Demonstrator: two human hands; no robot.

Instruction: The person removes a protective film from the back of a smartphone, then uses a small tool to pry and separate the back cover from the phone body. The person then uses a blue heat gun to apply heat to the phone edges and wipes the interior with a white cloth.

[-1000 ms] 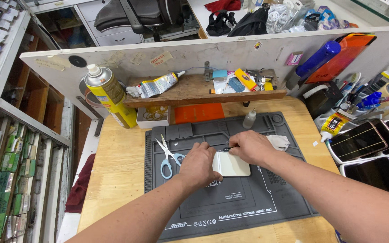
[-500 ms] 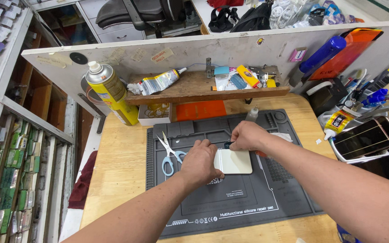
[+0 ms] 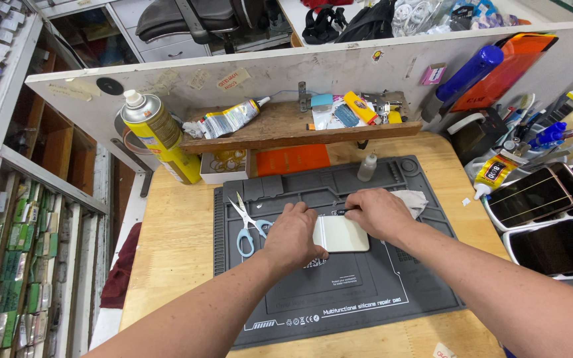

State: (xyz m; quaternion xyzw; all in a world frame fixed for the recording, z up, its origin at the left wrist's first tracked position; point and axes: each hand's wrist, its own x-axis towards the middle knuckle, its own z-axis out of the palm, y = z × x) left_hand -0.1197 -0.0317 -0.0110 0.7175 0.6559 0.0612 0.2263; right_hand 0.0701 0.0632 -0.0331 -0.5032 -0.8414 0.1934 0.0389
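A cream-white phone back panel [image 3: 343, 234] lies flat on the dark grey silicone repair mat [image 3: 339, 298]. My left hand [image 3: 293, 235] presses down on the panel's left edge. My right hand [image 3: 378, 212] is at the panel's upper right corner, fingers closed on a thin dark tool [image 3: 341, 211] whose tip meets the panel's top edge. A crumpled white cloth [image 3: 411, 199] lies just behind my right hand.
Blue-handled scissors [image 3: 245, 225] lie on the mat's left part. A small clear dropper bottle [image 3: 367, 166] stands at the mat's back. A yellow spray can [image 3: 156, 132], a wooden shelf [image 3: 286, 131] with a glue tube, and phones [image 3: 538, 199] on the right surround the wooden table.
The view shifted slightly. My right hand with the tool has moved a little along the panel's top edge; my left hand stays pressed on the panel.
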